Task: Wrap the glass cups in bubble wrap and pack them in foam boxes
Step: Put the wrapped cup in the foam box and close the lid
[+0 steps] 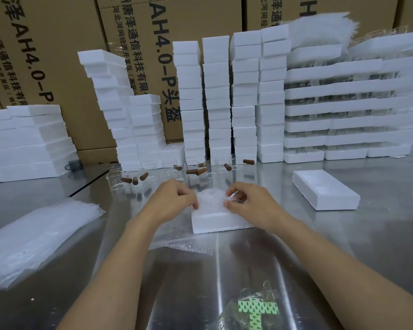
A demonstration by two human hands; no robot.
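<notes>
centre: white bubble-wrapped bundle in open white foam box, contents hidden by wrap, left hand and right hand | left edge: stack of clear bubble-wrap sheets cut off | bottom edge: clear plastic bag with green-and-white label cut off | upper right: white fluffy pile blurred, unidentifiable
</notes>
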